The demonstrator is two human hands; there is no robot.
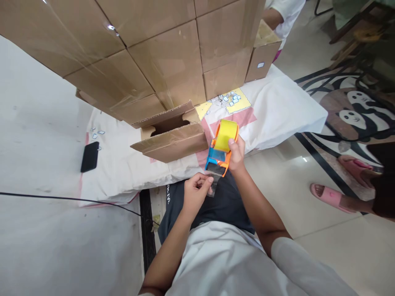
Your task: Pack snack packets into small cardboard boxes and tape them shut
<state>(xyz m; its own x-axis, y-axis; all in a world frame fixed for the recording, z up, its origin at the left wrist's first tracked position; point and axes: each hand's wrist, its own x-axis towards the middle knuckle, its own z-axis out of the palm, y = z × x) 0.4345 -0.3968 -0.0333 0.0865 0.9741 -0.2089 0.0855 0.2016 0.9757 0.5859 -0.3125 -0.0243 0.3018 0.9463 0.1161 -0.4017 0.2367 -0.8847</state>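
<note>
My right hand is wrapped round a tape dispenser with an orange and blue frame and a yellow roll. From its black front end hangs a short length of clear tape. Fingers and thumb of my left hand pinch that loose tape, just below the dispenser. Both hands are above my lap. Left of the dispenser, a small cardboard box sits on the covered table with its top flaps raised and apart. Its inside is dark, so I cannot tell what it holds.
Stacked, taped cardboard boxes rise behind the table. Small white pieces lie on its cloth. A black phone rests at the left. Another person's sleeve shows behind the boxes; pink slippers stand at right. A black cable crosses the left side.
</note>
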